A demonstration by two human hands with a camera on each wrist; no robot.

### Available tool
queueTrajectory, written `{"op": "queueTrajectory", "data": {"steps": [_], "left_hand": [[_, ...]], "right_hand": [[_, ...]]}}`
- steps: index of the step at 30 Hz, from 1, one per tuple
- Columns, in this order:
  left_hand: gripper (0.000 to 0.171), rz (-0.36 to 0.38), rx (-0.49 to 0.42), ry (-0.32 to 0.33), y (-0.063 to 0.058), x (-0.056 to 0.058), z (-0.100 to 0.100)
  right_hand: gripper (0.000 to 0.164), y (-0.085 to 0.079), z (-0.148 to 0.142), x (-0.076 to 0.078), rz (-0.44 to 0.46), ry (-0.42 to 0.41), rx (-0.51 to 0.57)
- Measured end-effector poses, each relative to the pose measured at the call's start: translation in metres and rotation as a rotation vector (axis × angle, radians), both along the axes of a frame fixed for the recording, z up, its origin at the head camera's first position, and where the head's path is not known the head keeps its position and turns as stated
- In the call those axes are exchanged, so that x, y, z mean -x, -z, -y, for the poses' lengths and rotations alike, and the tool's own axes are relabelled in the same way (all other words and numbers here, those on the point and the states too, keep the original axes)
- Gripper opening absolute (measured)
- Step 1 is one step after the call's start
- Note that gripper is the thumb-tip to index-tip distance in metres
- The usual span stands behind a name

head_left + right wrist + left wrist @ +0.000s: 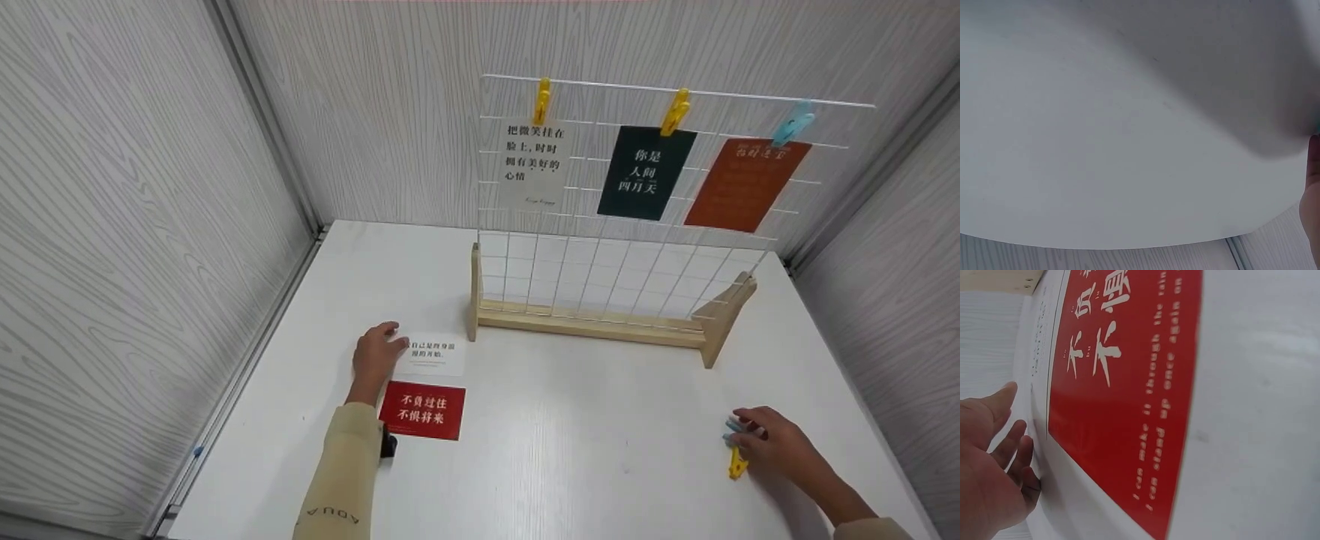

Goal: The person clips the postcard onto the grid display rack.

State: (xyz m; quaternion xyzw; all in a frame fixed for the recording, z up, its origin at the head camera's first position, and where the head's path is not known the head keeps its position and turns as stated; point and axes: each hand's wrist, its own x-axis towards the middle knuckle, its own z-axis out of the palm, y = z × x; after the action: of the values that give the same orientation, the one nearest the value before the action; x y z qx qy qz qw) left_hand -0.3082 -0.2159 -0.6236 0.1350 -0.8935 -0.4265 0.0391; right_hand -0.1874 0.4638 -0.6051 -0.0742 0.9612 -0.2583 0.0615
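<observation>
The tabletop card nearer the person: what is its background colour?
The card is red, clearest in the left wrist view.

The head view is brightly and evenly lit, with light appearing to fall from above; a soft sheen marks the tabletop, and faint diffuse shadows lie beside the left sleeve and under the right hand. The pale hung card shows low contrast against the wall. In the left wrist view, glare whitens the upper right, and the small print on the red card is soft. The right wrist view is dim and grey, broadly shadowed at upper right, its table edge bowed, the hand blurred.
</observation>
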Motion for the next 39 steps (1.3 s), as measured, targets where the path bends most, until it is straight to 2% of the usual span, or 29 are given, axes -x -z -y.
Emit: {"op": "queueTrajectory", "data": {"steps": [4, 9, 19, 23, 31, 39], "left_hand": [[0.047, 0.010, 0.072, 0.007, 0.001, 0.002, -0.003], [0.048, 0.027, 0.109, 0.023, 0.002, 0.004, -0.006], [0.046, 0.045, 0.144, 0.059, 0.003, 0.004, -0.005], [0.044, 0.055, 0.132, 0.062, 0.004, 0.005, -0.005], [0.038, 0.088, 0.049, 0.059, 0.001, 0.007, -0.004], [0.031, 0.055, -0.187, 0.072, -0.006, 0.004, 0.005]], "right_hand": [[0.047, 0.000, 0.002, 0.000, -0.032, -0.005, 0.000], [0.047, 0.000, 0.003, 0.000, -0.040, -0.006, 0.007], [0.054, 0.002, 0.005, 0.007, 0.053, 0.004, -0.006], [0.055, 0.003, 0.005, 0.007, 0.077, 0.009, -0.004], [0.050, 0.001, 0.004, 0.004, 0.063, 0.022, -0.017], [0.045, 0.000, 0.006, 0.005, 0.064, 0.008, -0.049]]}}
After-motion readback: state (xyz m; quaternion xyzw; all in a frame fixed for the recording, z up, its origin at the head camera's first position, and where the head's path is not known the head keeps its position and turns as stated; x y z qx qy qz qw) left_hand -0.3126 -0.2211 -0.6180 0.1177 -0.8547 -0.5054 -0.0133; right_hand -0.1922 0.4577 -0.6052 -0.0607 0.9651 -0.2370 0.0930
